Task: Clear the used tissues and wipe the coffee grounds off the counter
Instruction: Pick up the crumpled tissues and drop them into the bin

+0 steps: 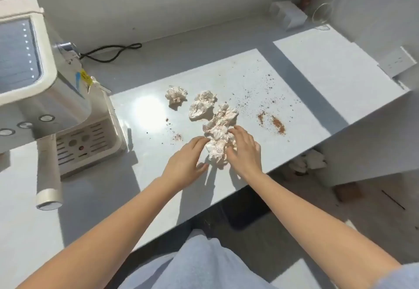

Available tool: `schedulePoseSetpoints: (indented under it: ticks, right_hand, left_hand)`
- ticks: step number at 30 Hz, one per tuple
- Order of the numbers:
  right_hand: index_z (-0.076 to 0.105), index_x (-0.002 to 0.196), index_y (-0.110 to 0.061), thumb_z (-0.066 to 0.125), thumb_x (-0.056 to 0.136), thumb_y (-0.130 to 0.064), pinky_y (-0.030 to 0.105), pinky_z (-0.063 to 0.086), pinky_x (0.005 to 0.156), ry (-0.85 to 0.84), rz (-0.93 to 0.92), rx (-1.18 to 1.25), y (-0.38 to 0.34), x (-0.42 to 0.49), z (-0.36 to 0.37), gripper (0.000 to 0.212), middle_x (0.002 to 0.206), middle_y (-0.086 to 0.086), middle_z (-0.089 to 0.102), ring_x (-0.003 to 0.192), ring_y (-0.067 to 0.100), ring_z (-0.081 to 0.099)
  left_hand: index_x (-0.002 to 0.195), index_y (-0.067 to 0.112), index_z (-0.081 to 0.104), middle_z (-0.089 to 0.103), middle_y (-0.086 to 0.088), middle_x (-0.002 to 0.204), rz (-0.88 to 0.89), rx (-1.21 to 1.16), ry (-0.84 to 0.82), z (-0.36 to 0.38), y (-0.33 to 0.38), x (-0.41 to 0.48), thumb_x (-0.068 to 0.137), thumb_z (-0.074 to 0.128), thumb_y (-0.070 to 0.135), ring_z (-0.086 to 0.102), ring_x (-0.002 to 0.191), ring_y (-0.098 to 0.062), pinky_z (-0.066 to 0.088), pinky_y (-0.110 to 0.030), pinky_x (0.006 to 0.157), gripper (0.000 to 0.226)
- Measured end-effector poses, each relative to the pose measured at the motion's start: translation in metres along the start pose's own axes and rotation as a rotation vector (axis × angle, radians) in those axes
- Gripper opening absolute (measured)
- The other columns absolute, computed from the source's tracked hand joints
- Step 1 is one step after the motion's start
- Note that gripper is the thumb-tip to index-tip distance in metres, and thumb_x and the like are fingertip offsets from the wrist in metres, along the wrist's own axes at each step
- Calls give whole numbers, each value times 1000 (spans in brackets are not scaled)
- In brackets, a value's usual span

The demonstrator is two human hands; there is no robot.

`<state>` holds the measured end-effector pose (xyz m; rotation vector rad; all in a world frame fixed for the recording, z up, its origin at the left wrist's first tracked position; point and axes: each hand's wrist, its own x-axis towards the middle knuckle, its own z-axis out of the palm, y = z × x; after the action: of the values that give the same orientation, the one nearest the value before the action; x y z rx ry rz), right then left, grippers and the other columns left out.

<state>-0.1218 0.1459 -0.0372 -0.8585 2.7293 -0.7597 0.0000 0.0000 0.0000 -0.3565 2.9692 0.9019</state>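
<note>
Three crumpled, brown-stained tissues lie on the white counter [140, 189]. The largest tissue [221, 127] is nearest me; my left hand [186, 161] touches its left side with fingers spread, and my right hand [243, 150] curls over its right side. A second tissue [202, 104] lies just behind it and a small tissue [176, 95] further left. Brown coffee grounds [277, 124] are smeared to the right of the tissues, with scattered specks [254, 95] behind and a small patch [177, 137] near my left hand.
A cream coffee machine [45, 89] with a drip tray [88, 146] and a portafilter handle [48, 175] stands at the left, its black cable [111, 52] behind it. The counter's edge runs just below my hands. More tissues [308, 161] lie on the floor at the right.
</note>
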Motion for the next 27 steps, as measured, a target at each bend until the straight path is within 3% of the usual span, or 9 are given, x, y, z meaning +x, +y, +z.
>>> schedulePoseSetpoints:
  ticks: [3,6,10,14,18,21,23,25,27]
  right_hand:
    - [35,142,-30,50,90,-36,44,24,107,-106,45,-191,6,-7,4,55,157,-4,25,139,19,26]
    - [37,142,-29,56,90,-33,41,27,107,-167,79,-218,9,-16,11,55,156,-2,26,138,21,26]
    - [54,128,-33,58,91,-26,34,30,97,-82,107,-209,11,-20,15,38,140,-6,45,125,18,38]
    - [64,116,-30,57,91,-19,34,31,88,-23,76,-162,14,-24,16,28,117,-5,58,109,18,48]
    - [61,121,-22,46,95,-13,35,43,85,-17,64,94,19,-28,9,31,114,-2,63,106,19,54]
    - [51,129,-25,39,99,-30,34,49,84,-96,126,422,19,-27,-4,33,125,-2,56,105,15,58]
    - [48,125,-26,45,97,-37,36,51,85,-116,162,539,23,-25,-15,31,125,-2,54,103,15,58]
    - [48,115,-24,50,95,-27,41,52,82,-79,233,599,34,-20,-31,20,115,1,59,100,19,60]
    - [49,108,-22,49,96,-19,35,52,74,-70,255,645,51,-17,-46,12,106,3,62,93,18,62]
  left_hand:
    - [145,26,28,32,6,149,68,31,-75,9,3,22,86,63,29,51,119,-18,47,-30,74,69]
    - [146,25,27,36,0,145,86,74,-166,25,0,39,84,65,31,53,116,-24,49,-36,73,73]
    - [122,24,52,50,-1,118,116,70,-168,43,-2,42,85,63,32,60,92,-26,42,-31,61,39]
    - [101,19,57,52,1,92,69,34,-123,51,-4,39,86,59,35,54,73,-23,34,-30,56,21]
    - [99,21,55,53,7,78,3,-85,-20,56,8,43,87,59,25,54,69,-15,36,-28,53,13]
    - [97,20,52,52,6,68,-76,-274,50,63,34,47,85,61,17,50,60,-9,36,-27,51,15]
    - [97,17,51,58,7,75,-116,-418,39,67,57,54,82,64,10,55,65,-9,45,-30,57,21]
    - [105,14,54,63,4,90,-117,-582,-30,69,79,60,80,64,5,61,75,-13,52,-35,67,28]
    - [113,22,57,63,2,112,-65,-587,-68,70,92,64,83,65,13,65,82,-14,54,-34,74,32]
